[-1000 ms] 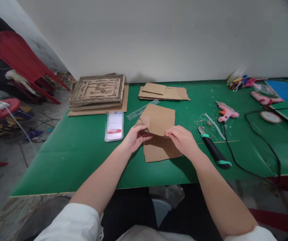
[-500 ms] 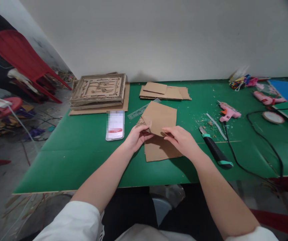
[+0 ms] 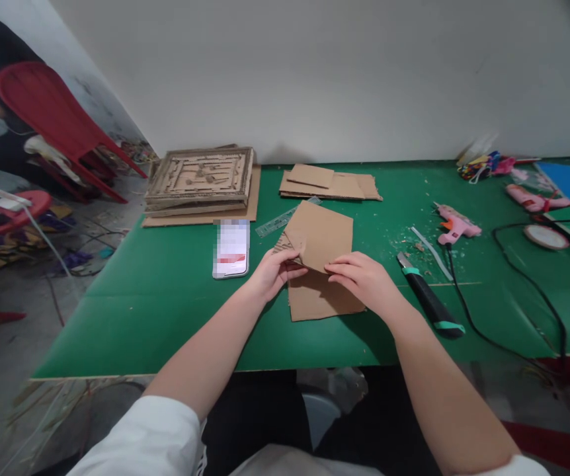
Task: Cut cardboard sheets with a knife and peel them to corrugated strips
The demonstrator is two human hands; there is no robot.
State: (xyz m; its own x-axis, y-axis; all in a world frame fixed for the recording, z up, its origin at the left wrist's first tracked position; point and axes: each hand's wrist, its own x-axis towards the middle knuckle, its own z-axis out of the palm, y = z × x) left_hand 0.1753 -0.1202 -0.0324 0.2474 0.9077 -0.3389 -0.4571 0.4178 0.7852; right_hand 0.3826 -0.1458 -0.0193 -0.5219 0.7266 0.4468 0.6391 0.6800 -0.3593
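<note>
A tan piece of cardboard (image 3: pixel 325 231) with an angled outline is held between my two hands. My left hand (image 3: pixel 276 272) is closed on its lower left corner, thumb on top, where a strip of exposed corrugation shows. At the near edge, my right hand (image 3: pixel 362 279) pinches the same piece between thumb and fingers. Beneath it a second flat cardboard sheet (image 3: pixel 322 301) lies on the green table (image 3: pixel 141 317), partly covered. Behind the held piece a clear ruler (image 3: pixel 278 222) is partly hidden.
Left of my hands lies a phone (image 3: pixel 231 250). Behind it are stacked cardboard panels (image 3: pixel 200 178); smaller cardboard pieces (image 3: pixel 332 184) lie by the wall. To the right are a utility knife (image 3: pixel 428 297), a pink glue gun (image 3: pixel 456 225) with its cord, a glue stick (image 3: pixel 432 252) and tape (image 3: pixel 546 237).
The whole view has shifted slightly. My right fingers have moved a little along the near edge of the held cardboard; my left hand keeps its grip.
</note>
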